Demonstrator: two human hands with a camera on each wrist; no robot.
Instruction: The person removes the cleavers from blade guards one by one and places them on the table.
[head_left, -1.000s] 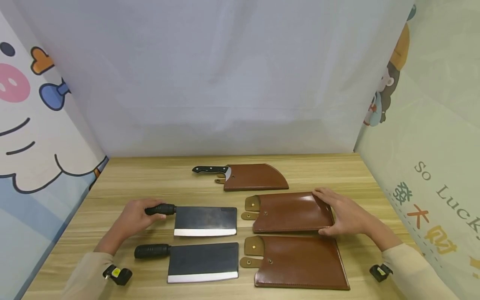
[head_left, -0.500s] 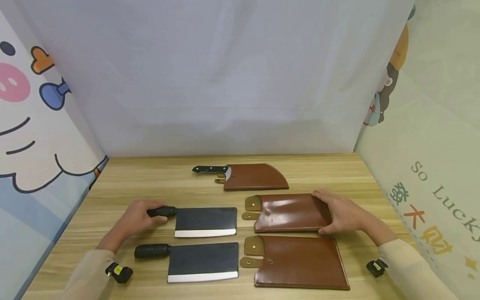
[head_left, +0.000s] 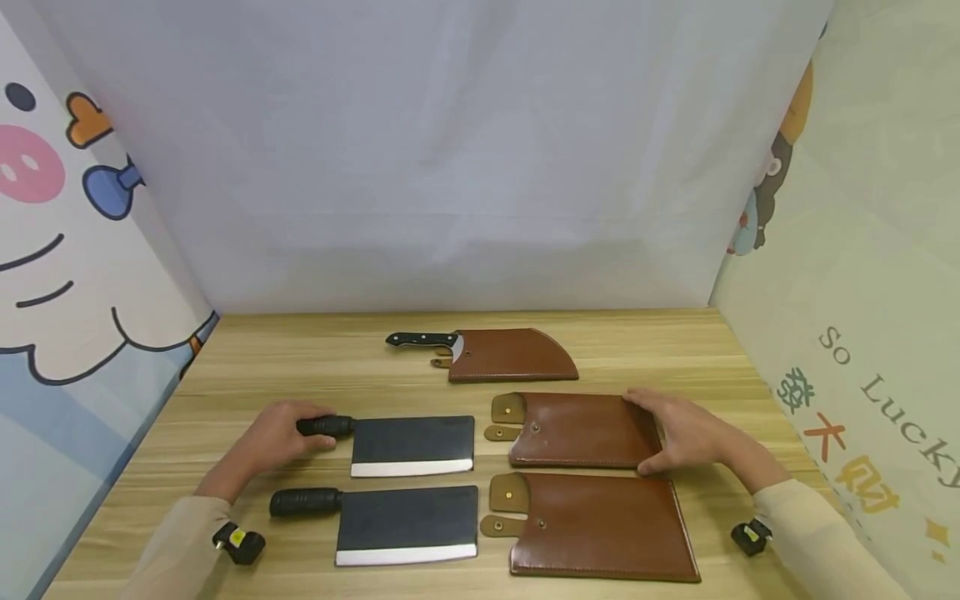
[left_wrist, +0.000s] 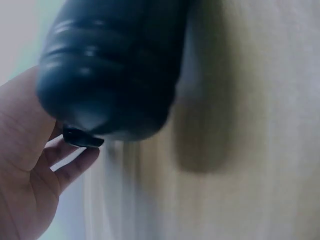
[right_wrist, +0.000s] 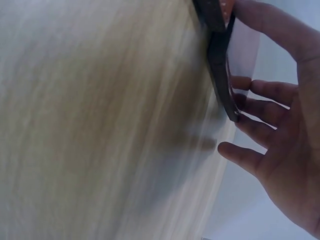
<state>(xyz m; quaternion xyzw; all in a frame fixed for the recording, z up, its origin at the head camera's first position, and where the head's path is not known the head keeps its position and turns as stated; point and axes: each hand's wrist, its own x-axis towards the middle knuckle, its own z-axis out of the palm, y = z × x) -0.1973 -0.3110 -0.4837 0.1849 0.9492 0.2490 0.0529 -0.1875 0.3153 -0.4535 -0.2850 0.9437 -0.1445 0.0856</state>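
My left hand (head_left: 279, 435) holds the black handle of a cleaver (head_left: 412, 440), whose dark blade has a bright edge facing me and points right. The rounded handle end (left_wrist: 110, 75) fills much of the left wrist view, with fingers beneath it. My right hand (head_left: 686, 432) grips the right end of a brown leather knife sheath (head_left: 573, 429), thumb on the near edge and fingers on the far one. The flap and strap of this sheath lie unfastened to the left, facing the blade tip across a small gap. In the right wrist view the sheath's dark edge (right_wrist: 220, 75) meets the thumb and fingers.
Nearer to me lie a second cleaver (head_left: 408, 523) and, right of it, a second brown sheath (head_left: 600, 527) with its flap and strap unfastened. Farther back, a black-handled knife (head_left: 422, 339) sits in a curved brown sheath (head_left: 513, 357). Fabric walls (head_left: 465, 167) enclose the wooden table (head_left: 285, 358).
My left hand has shifted the cleaver slightly right and toward me. The sheath in my right hand has changed tilt a little, and its shine has faded.
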